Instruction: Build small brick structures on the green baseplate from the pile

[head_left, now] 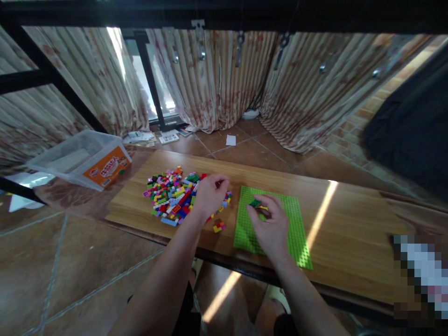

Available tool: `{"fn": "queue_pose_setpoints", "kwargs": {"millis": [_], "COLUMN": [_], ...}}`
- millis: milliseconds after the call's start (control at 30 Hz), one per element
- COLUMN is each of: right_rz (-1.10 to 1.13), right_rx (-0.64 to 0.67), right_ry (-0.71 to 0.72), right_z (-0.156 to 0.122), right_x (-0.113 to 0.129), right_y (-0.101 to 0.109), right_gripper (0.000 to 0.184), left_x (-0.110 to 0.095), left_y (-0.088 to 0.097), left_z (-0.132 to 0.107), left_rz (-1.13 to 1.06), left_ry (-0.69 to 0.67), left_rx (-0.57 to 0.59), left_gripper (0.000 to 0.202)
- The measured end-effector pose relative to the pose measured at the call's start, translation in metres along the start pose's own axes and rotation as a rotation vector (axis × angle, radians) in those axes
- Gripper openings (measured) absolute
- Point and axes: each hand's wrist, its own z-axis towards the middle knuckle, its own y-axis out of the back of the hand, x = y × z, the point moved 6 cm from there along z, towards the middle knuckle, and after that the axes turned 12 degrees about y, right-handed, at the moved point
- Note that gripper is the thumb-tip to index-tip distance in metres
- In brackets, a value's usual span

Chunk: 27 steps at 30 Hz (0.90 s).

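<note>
Over the right side of a heap of colourful toy bricks (171, 196) is my left hand (208, 193), its fingers curled closed. Whatever they may hold is too small or hidden to make out. My right hand (275, 224) pinches a dark green toy brick (255, 204) between thumb and fingers, above the light green baseplate (245, 228). A bit of yellow shows beside that brick, under the fingers. Just left of the baseplate lies a small cluster of yellow, red and orange bricks (219, 227), apart from the heap.
The wooden board (343, 228) supports the bricks and baseplate. At its left stands a clear plastic bin (73, 158) with an orange label. A pixelated object (425, 268) lies at the right end. Papers (169, 138) rest on the tiled floor before the curtains (224, 84).
</note>
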Motion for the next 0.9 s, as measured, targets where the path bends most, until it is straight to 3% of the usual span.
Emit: {"fn": "queue_pose_setpoints", "kwargs": {"millis": [100, 267, 500, 733, 900], "right_rz": [-0.157, -0.439, -0.512, -0.332, -0.357], "right_rx": [-0.017, 0.151, 0.385, 0.364, 0.346], "right_ry": [-0.071, -0.099, -0.016, -0.143, -0.204], "right_z": [0.007, 0.001, -0.014, -0.011, -0.013], "right_x": [-0.019, -0.040, -0.044, -0.047, -0.055], "right_y": [0.036, 0.073, 0.059, 0.058, 0.070], "right_gripper": [0.024, 0.028, 0.037, 0.042, 0.042], "left_x": [-0.015, -0.030, -0.033, -0.030, -0.029], "left_y": [-0.026, -0.071, -0.093, -0.098, -0.099], "left_z": [-0.014, -0.035, -0.042, -0.041, -0.040], "left_rz": [0.040, 0.127, 0.228, 0.330, 0.346], "left_ry": [-0.096, -0.187, -0.158, -0.141, -0.140], "left_rx": [0.116, 0.253, 0.280, 0.299, 0.302], "left_gripper": [0.018, 0.016, 0.017, 0.019, 0.019]}}
